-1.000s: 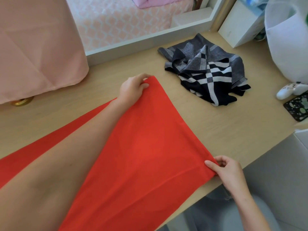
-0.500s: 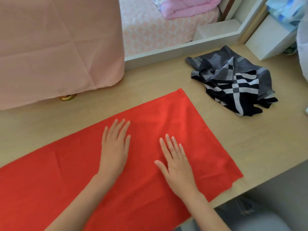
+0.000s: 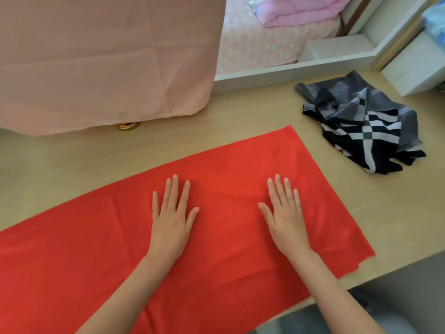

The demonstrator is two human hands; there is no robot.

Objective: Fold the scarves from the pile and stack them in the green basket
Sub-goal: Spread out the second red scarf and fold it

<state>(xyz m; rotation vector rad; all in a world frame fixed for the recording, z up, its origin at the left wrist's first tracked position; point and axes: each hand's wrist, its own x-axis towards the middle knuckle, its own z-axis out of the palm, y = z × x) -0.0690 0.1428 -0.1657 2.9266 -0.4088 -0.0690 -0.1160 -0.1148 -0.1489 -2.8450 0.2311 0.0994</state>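
A smooth red scarf point(image 3: 216, 213) lies flat across the pale wooden worktop point(image 3: 240, 121). Left hand point(image 3: 172, 222) and right hand point(image 3: 286, 220) press it, fingers straight, now wider apart. A crumpled plaid scarf point(image 3: 366, 131) sits upper right.

A pale wooden tabletop point(image 3: 240, 121) carries a long, flat red fabric scarf point(image 3: 228, 225), spread slantwise and reaching the table's near edge. Beyond the red scarf's far right corner, apart from it, lies a crumpled grey, black and white checked scarf point(image 3: 366, 126). Farther right of that stands a white box point(image 3: 416, 68). Behind the red scarf's left half, a draped pink cloth point(image 3: 103, 61) covers something with a round gold foot point(image 3: 127, 126).
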